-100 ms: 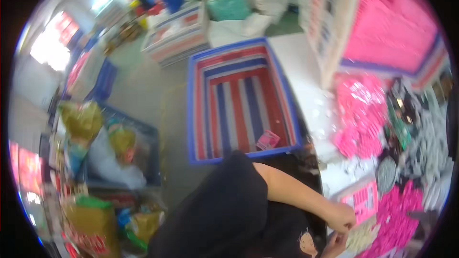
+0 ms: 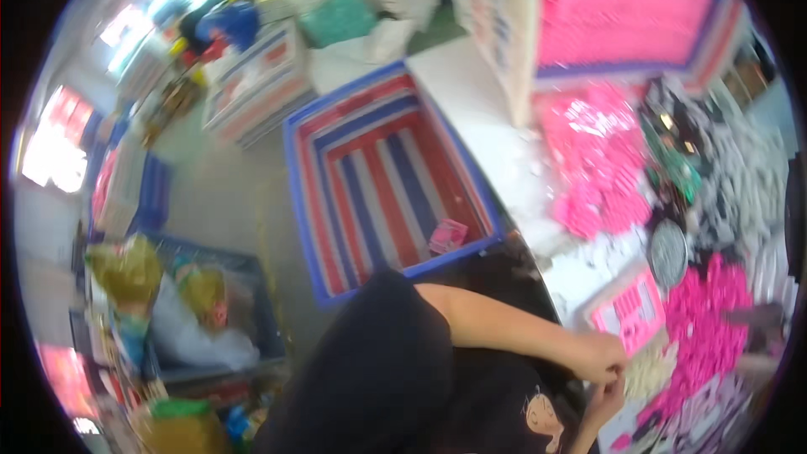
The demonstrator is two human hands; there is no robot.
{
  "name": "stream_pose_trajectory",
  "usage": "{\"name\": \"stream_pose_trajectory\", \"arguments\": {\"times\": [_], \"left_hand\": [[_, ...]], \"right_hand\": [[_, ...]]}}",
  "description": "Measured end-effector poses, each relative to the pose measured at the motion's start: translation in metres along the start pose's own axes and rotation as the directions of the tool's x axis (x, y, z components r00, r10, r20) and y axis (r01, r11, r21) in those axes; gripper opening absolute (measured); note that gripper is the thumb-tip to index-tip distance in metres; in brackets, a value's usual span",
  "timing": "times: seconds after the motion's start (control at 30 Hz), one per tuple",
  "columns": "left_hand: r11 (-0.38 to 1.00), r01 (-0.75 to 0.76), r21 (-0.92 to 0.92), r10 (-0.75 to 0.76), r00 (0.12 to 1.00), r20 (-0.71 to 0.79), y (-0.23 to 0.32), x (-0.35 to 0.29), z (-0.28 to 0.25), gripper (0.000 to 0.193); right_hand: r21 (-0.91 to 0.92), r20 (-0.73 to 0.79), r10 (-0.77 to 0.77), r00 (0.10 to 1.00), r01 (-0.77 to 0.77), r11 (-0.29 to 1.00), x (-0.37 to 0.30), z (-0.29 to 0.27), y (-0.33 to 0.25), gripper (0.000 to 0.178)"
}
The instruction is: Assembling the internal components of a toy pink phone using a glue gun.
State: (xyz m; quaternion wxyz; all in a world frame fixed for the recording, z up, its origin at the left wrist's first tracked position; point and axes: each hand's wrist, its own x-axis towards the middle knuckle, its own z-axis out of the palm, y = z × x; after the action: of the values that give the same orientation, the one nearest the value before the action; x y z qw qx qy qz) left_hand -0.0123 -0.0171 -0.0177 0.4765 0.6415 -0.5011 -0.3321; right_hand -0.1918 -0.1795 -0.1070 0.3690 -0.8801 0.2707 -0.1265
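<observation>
At the lower right, my left hand (image 2: 598,356) is closed, with its fingertips bent down in a pinch. Just below it my right hand (image 2: 603,404) is closed too, its fingers meeting those of the left. Anything held between them is too small and blurred to make out. Beside the hands a pink tray-like pack (image 2: 632,307) with a pale middle lies on the white table. A heap of small cream pieces (image 2: 654,370) sits right by my fingers, and farther right spreads a pile of magenta pieces (image 2: 713,319).
A blue-rimmed striped bin (image 2: 370,176) stands left of the table, a small pink pack (image 2: 448,236) inside. Bagged pink pieces (image 2: 593,160), a round grey dish (image 2: 668,254) and grey pieces (image 2: 727,160) lie on the table. A dark crate (image 2: 269,307) holds bags at left.
The whole view has turned to the right, so the bin and table things sit farther left and tilted. My hands stay together by the cream pieces.
</observation>
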Motion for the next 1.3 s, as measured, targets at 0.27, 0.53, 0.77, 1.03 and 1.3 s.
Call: {"name": "stream_pose_trajectory", "arguments": {"times": [0.27,0.53,0.77,1.03,1.3], "left_hand": [[0.997,-0.043,-0.068,0.054,0.984,0.169,0.018,0.035,0.009,0.019],[0.995,-0.067,0.077,0.059,0.993,0.099,-0.003,0.003,-0.041,0.018],[0.993,0.115,0.029,-0.118,0.989,0.09,-0.02,0.001,-0.04,0.014],[0.973,0.192,-0.128,-0.173,0.974,0.144,-0.023,0.044,-0.034,0.012],[0.975,0.223,0.005,-0.223,0.975,0.017,-0.022,0.058,-0.061,0.014]], "right_hand": [[0.028,-0.202,0.119,0.972,-0.115,0.993,0.009,-0.035,0.019,0.012],[0.03,-0.434,0.183,0.882,-0.189,0.982,0.015,-0.059,0.013,0.014],[0.312,-0.308,0.231,0.923,-0.132,0.941,0.014,-0.068,-0.032,0.013],[0.432,-0.109,0.054,0.993,-0.001,0.902,0.049,-0.035,-0.104,0.014],[-0.156,-0.214,-0.2,0.956,0.169,0.973,0.091,-0.047,-0.074,0.01]]}}
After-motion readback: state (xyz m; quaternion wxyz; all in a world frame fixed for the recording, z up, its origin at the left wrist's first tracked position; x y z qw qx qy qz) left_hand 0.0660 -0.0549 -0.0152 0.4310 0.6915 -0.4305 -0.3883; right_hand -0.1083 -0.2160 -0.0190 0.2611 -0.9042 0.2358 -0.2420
